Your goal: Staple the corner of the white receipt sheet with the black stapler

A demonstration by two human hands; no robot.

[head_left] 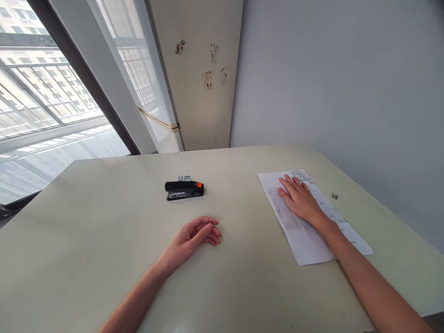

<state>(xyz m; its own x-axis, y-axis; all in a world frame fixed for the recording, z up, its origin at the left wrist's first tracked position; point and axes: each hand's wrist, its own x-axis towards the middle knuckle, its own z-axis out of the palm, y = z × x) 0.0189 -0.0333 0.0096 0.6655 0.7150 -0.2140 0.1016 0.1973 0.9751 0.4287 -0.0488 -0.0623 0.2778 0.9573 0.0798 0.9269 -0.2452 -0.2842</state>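
My left hand (pixel 194 237) rests on its side on the table, fingers loosely bent and slightly apart, with nothing in it. Just beyond it lies a black stapler (pixel 184 190) with an orange patch at its right end. My right hand (pixel 301 201) lies flat, palm down and fingers stretched, on sheets of paper (pixel 291 231) at the right side of the table. Printed text and a small grid show along the right part of the sheets. Hand and forearm cover some of the paper.
The pale table (pixel 121 259) meets a grey wall (pixel 329 83) on the right. Behind the stapler sits a small strip of staples (pixel 185 178). A small greyish piece (pixel 334 196) lies right of the paper. A window (pixel 41 92) stands at the left, beside a stained panel (pixel 204 111).
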